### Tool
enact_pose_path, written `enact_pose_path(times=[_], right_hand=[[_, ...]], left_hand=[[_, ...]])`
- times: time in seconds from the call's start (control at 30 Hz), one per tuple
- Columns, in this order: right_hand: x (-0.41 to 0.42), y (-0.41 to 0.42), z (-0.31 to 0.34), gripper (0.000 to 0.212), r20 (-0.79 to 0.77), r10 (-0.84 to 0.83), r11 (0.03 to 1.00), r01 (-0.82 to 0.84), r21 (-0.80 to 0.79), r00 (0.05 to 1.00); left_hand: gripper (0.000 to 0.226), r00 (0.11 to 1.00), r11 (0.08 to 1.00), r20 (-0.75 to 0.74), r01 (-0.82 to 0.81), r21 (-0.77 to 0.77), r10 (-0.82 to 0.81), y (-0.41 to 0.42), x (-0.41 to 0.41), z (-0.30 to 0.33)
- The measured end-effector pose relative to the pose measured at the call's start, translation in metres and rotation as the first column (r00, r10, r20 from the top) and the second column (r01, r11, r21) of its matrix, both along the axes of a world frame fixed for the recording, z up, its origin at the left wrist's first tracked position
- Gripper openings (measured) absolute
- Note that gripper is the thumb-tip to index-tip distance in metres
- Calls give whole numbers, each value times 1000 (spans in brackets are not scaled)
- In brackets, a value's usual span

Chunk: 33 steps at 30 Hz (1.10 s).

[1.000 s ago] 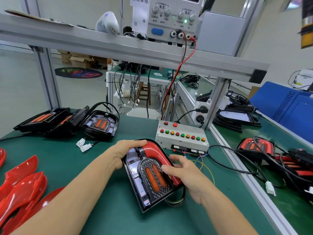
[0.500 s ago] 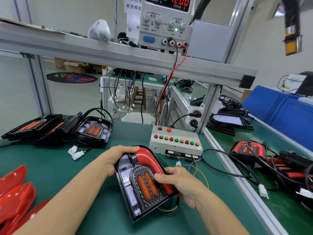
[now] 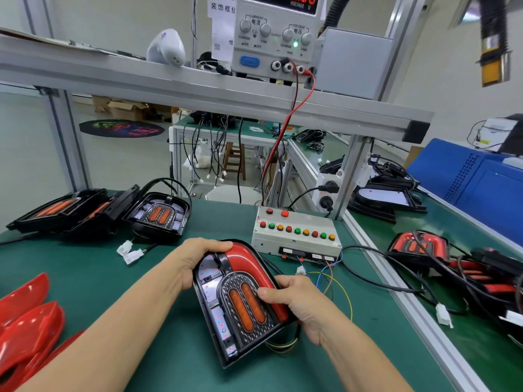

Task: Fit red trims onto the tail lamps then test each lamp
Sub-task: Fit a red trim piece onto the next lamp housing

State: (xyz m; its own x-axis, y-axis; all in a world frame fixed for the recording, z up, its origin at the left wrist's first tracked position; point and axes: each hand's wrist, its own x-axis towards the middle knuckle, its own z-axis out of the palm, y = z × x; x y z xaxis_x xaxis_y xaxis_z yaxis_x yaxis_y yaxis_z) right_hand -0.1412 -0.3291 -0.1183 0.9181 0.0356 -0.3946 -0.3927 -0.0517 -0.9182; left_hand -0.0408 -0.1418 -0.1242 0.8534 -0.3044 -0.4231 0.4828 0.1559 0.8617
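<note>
Green matting covered the bench [image 3: 85, 278], framed by pale aluminium rails, with an overhead shelf [image 3: 198, 89] carrying a grey power supply [image 3: 277, 35] whose red digits glowed. Just behind the tail lamp [image 3: 240, 301], a flat metal switch box [image 3: 295, 236] showed rows of red, green and amber buttons. The tail lamp sat tilted at the bench's near middle, a black arch-shaped housing with two glossy orange oval lenses and a smooth red trim [image 3: 252, 267] curving over its top and right side. The left hand [image 3: 192, 261] had its grip curled over the lamp's top-left corner; the right hand [image 3: 300, 304] gripped the lamp's right edge, thumb pressing near the lenses. Left of the lamp lay a heap of loose red trims [image 3: 25, 323], shiny and curved. Beyond them, far left of the lamp, stood more black lamps [image 3: 158, 216] with trailing black cables and white connectors [image 3: 128, 251].
</note>
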Motion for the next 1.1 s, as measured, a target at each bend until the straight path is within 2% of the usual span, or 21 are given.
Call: enact_pose_path(times=[0.37, 0.47, 0.57, 0.67, 0.77, 0.9, 1.0, 1.1], right_hand=[[5, 8, -8, 18, -19, -50, 998, 50, 29, 999], [8, 10, -13, 24, -26, -75, 997, 75, 29, 997], [10, 12, -14, 23, -14, -87, 996, 87, 29, 996], [12, 16, -14, 16, 9, -110, 994, 110, 20, 994], [16, 20, -16, 14, 68, -149, 987, 153, -55, 987], [20, 21, -16, 14, 116, -122, 977, 140, -160, 986], [23, 21, -17, 13, 159, -81, 955, 122, -272, 984], [24, 18, -19, 15, 184, -27, 908, 101, -407, 983]], left_hand=[[14, 999, 998, -14, -36, 55, 37, 1, -2, -7], [18, 996, 988, 45, -84, 130, 78, 0, -1, -9], [34, 988, 953, 134, -117, 280, 82, 0, 0, -10], [17, 967, 913, 252, -131, 386, 33, -2, -2, -6], [17, 931, 823, 359, -155, 547, -63, 0, -1, -3], [3, 913, 741, 373, -134, 658, -166, 9, 1, 3], [31, 887, 677, 403, -155, 719, -224, 16, -1, 10], [22, 853, 617, 425, -165, 769, -302, 22, -8, 24]])
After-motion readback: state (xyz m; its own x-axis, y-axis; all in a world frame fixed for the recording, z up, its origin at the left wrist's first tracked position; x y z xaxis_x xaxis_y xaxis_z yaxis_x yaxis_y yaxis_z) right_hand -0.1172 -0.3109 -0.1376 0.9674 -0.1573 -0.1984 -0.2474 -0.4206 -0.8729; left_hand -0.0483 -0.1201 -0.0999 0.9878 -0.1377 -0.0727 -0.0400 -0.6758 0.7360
